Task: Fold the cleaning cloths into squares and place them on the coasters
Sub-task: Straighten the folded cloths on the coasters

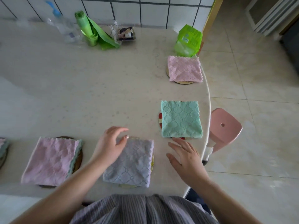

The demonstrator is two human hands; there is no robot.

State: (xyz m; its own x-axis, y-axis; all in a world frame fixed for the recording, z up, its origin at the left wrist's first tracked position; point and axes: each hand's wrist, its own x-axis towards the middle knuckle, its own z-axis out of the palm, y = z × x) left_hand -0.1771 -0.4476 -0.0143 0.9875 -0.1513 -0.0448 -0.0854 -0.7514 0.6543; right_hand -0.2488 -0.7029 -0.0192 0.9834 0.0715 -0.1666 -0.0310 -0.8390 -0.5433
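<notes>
Four folded cloths on the pale desk (pixel 80 88), each one on a coaster. Nearest to the body, a grey-lilac cloth (pixel 131 164) folded into a rough square, on a yellowish coaster (pixel 152 160) of which only the right rim and a bit of the near rim visible. Left hand (pixel 110 146) over the far-left corner of this cloth, palm down, fingers (pixel 120 129) loosely spread and a little bent, thumb tip at the far edge of the cloth; whether really touching or only hovering, cannot tell. Right hand (pixel 186 157) just beside the cloth on its right, above the bare desk, fingers straight and spread apart, holding nothing.

To the left, a pink cloth (pixel 50 160) with a green edge under it, on a dark round coaster (pixel 78 159), somewhat skewed and larger than the coaster. Beyond the right hand, a mint-green cloth (pixel 181 119) square on a red patterned coaster (pixel 160 119). Farther, near the desk edge, a second pink cloth (pixel 184 68) on a light round coaster (pixel 182 82).

At the far left border, more folded cloths, only partly in view. By the tiled wall (pixel 129 8): a clear bottle (pixel 64 28), a roll of green bags (pixel 92 31), a small dark packet (pixel 127 33), a green package (pixel 188 40). On the floor at right, a pink stool (pixel 224 128).
</notes>
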